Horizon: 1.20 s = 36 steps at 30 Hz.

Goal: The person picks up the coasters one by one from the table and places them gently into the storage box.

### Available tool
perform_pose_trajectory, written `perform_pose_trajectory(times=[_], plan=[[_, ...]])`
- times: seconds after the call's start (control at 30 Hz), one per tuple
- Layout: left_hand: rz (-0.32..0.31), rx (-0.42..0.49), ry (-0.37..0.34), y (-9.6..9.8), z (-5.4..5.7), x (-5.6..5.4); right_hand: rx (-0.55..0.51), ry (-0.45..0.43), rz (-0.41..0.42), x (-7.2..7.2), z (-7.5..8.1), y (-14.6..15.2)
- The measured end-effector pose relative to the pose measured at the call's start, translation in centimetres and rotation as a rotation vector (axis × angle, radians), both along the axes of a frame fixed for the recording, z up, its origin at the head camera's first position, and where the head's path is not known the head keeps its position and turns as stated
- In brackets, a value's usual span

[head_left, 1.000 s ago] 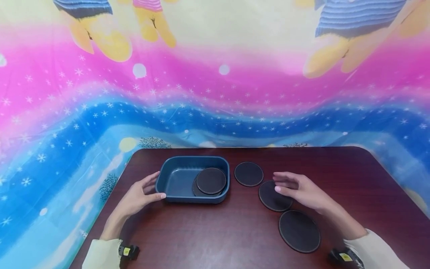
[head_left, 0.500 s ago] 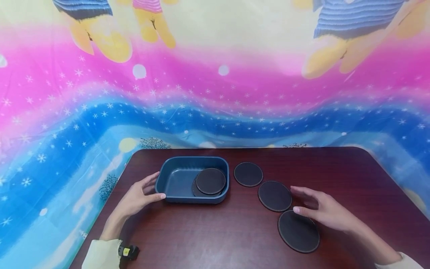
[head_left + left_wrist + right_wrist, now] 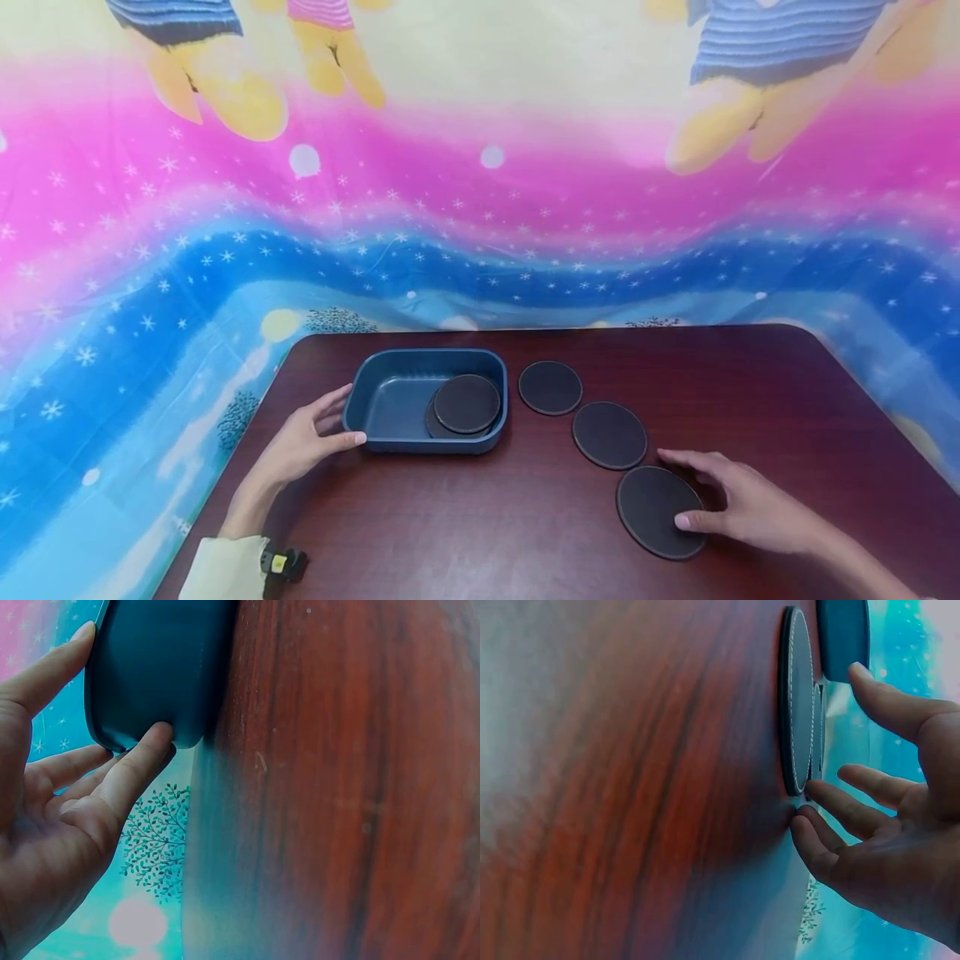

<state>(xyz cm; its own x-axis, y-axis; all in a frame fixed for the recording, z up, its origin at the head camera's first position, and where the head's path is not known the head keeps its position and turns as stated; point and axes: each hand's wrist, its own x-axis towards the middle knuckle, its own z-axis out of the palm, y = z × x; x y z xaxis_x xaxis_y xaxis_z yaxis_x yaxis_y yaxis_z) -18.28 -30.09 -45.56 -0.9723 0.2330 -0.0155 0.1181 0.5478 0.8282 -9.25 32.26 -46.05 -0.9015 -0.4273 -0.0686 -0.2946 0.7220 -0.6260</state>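
Note:
My left hand (image 3: 303, 437) rests against the left end of a dark blue rectangular bin (image 3: 431, 447), thumb at its front corner and the fingers farther back. In the left wrist view, fairly straight fingertips (image 3: 157, 735) touch the bin's outer wall. Inside the bin, at its right side, one round dark coaster (image 3: 467, 403) lies partly over another coaster (image 3: 433, 423). My right hand (image 3: 757, 504) hovers at the right edge of the nearest stitched coaster (image 3: 656, 510), thumb over it, fingers spread and holding nothing. Behind it lie a middle coaster (image 3: 609, 435) and a far coaster (image 3: 551, 387).
Everything stands on a dark red-brown wooden table (image 3: 450, 533) with rounded far corners. The three loose coasters form a slanting row right of the bin. A colourful cloth backdrop (image 3: 420, 208) hangs just behind the table's far edge.
My right hand has moved toward me and to the right, from over the middle coaster to the nearest one. My left hand stays at the bin, and the coasters keep their places.

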Motion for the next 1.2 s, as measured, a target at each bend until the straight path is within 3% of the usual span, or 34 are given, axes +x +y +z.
perform_pose_trajectory(times=[0.13, 0.4, 0.87, 1.07, 1.2], plan=[[0.005, -0.004, -0.002, -0.1, -0.1, 0.0, 0.005, -0.004, -0.003, 0.3, -0.2, -0.2], [0.002, -0.006, 0.002, -0.1, -0.1, 0.1, 0.112, 0.05, -0.051, 0.7, -0.3, -1.4], [0.003, -0.028, 0.005, 0.0, 0.1, 0.0, 0.136, 0.087, -0.015, 0.8, -0.3, -2.1], [0.007, -0.033, 0.002, -0.1, 0.0, 0.0, 0.094, 0.056, 0.017, 0.2, -0.1, -2.2], [0.004, -0.035, 0.005, 0.0, 0.0, -0.1, -0.009, -0.033, 0.002, 0.0, 0.1, -2.0]])
